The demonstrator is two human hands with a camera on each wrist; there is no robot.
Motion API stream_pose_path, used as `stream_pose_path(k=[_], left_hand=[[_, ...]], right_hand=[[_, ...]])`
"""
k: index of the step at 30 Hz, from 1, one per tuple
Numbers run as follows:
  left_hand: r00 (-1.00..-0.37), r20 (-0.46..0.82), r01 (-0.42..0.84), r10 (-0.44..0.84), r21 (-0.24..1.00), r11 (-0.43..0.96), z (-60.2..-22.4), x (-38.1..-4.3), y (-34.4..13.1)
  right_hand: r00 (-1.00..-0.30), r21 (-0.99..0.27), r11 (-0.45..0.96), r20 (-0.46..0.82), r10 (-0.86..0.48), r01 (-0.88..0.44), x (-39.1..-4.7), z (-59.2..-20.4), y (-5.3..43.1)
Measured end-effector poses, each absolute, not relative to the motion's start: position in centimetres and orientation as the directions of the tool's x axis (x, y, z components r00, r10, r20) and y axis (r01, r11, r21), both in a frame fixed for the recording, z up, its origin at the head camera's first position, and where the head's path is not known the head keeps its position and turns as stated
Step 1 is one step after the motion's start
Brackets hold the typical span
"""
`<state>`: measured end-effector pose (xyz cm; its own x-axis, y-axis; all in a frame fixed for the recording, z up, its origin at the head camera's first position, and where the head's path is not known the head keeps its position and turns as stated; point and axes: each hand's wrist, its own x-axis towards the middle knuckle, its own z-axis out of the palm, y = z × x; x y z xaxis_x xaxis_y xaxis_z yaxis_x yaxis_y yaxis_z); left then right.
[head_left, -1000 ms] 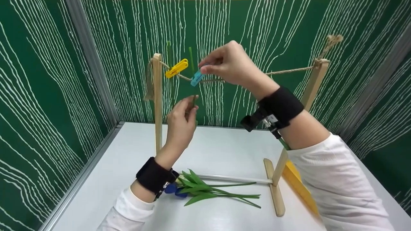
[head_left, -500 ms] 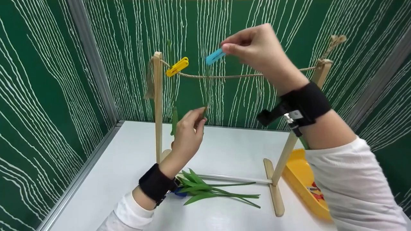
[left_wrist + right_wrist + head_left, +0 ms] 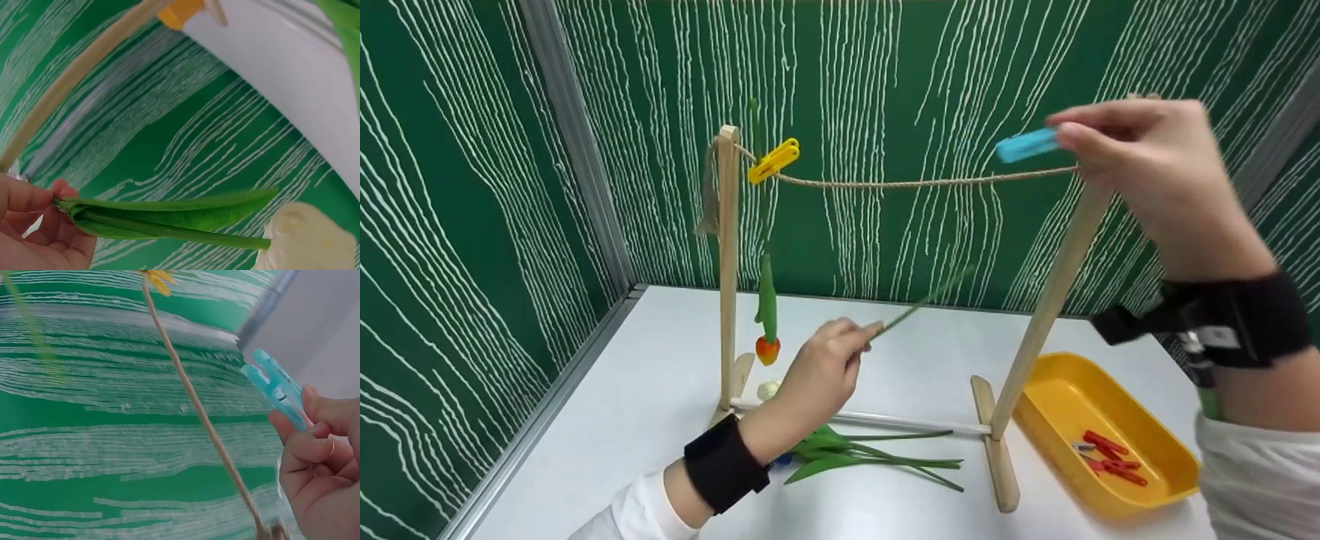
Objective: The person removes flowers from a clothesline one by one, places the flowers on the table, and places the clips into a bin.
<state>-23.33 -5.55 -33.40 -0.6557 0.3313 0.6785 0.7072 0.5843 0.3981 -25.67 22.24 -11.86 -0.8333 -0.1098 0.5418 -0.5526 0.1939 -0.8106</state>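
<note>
My left hand [image 3: 819, 369] pinches a white tulip [image 3: 309, 239] by its green stem, low over the table. In the head view its bare stem end slants up to the right from the fingers. The right hand [image 3: 1159, 169] holds a light blue clothespin [image 3: 1026, 145] between thumb and fingers, near the right end of the rope [image 3: 915, 184]. Nothing shows between the clothespin's tips in the right wrist view. At the rope's left end a yellow clothespin [image 3: 773, 161] grips a stem, from which an orange-red tulip [image 3: 767, 350] hangs upside down.
Two wooden posts, left [image 3: 728, 277] and right [image 3: 1046, 315], carry the rope. Several tulip stems with leaves [image 3: 840, 450] lie on the white table [image 3: 607, 420]. At the right stands a yellow tray [image 3: 1061, 375] with several red clothespins [image 3: 1110, 454] inside.
The blue clothespin has come off the rope and moved far right with my right hand. The left hand has lowered and moved right, tilting the stem. The rope hangs straighter.
</note>
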Motion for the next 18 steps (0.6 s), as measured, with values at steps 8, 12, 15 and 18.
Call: stream_pose_path(k=[8, 12, 15, 18], left_hand=[[-0.675, 0.535, 0.710, 0.508, 0.285, 0.643, -36.0, -22.3, -4.9], [-0.688, 0.436, 0.710, 0.580, 0.241, 0.661, -37.7, -22.2, -4.8], [-0.693, 0.375, 0.711, 0.615, 0.218, 0.669, -39.1, -22.3, -4.8], [-0.690, 0.337, 0.715, 0.641, 0.179, 0.676, -40.5, -22.6, -4.9]], right_hand=[[-0.833, -0.785, 0.352, 0.552, 0.024, -0.510, -24.2, -16.5, 29.4], [-0.861, -0.741, 0.539, 0.506, 0.056, -0.400, -24.0, -20.2, 32.2], [-0.889, -0.727, 0.609, 0.452, 0.076, -0.317, -24.3, -23.5, 34.3], [-0.921, -0.724, 0.650, 0.377, 0.097, -0.228, -24.7, -27.0, 36.3]])
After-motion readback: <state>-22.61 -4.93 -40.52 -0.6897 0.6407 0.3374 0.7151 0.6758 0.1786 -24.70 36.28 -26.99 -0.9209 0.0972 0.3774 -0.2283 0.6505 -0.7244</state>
